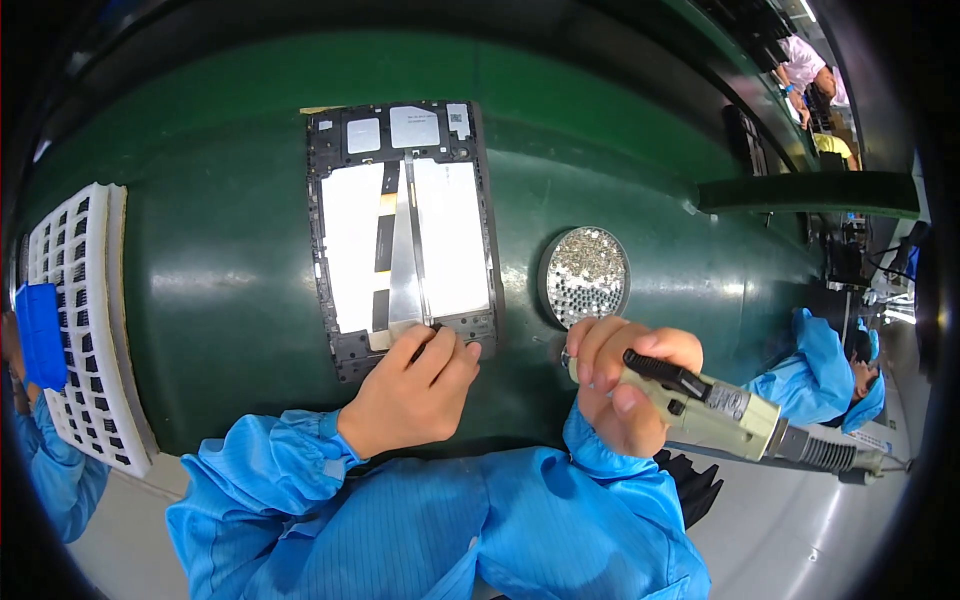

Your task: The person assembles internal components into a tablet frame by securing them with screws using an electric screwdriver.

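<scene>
An opened tablet (455,250) lies on the green bench, its inside facing up. Two white battery panels fill its middle, with a dark and gold strip and a grey tapering strip between them. My left hand (415,390) rests at the tablet's near edge, fingers bent and pinched together over it; what they hold, if anything, is hidden. In my right hand (630,380) is a pale electric screwdriver (740,415) with a black lever, its cord end pointing right. The driver's tip is near the round dish (543,295) of small silver screws, which stands right of the tablet.
On the left, a white foam tray (100,330) of small black parts overhangs the bench edge, with a blue piece (42,335) on it. A green ledge (810,193) juts in at the right. Blue-sleeved co-workers are at both sides; the one at right (810,375) sits close by.
</scene>
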The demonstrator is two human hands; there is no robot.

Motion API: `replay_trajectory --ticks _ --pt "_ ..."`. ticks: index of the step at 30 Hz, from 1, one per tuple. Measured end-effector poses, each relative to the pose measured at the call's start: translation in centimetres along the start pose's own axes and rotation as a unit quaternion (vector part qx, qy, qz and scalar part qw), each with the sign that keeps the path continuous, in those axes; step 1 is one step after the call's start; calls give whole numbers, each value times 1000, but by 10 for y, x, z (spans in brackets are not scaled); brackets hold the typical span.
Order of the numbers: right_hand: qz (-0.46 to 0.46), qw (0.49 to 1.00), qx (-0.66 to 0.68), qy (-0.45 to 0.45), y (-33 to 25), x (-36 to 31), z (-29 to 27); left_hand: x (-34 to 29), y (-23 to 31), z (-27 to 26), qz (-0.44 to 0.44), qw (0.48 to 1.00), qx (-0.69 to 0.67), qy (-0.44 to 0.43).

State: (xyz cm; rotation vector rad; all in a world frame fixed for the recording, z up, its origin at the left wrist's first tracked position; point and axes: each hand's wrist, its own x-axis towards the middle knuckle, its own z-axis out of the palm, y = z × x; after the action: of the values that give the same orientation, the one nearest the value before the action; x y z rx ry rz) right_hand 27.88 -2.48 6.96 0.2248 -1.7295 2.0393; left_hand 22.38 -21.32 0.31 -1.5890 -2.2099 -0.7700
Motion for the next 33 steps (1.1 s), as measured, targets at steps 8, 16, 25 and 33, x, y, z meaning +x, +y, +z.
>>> replay_trajectory --ticks 8,16,25,33 --pt "0 997 45 -55 13 -4 10 -2 -2 -2 -8 1000 13 -20" --pt "-7 998 40 -57 23 -3 14 4 -14 -13 -48 996 -52 -59" --pt "-1 998 22 -55 26 -1 14 7 -18 -18 -48 991 -72 -100" --pt "-3 999 10 -40 27 0 20 11 -29 -21 -28 988 -90 -124"
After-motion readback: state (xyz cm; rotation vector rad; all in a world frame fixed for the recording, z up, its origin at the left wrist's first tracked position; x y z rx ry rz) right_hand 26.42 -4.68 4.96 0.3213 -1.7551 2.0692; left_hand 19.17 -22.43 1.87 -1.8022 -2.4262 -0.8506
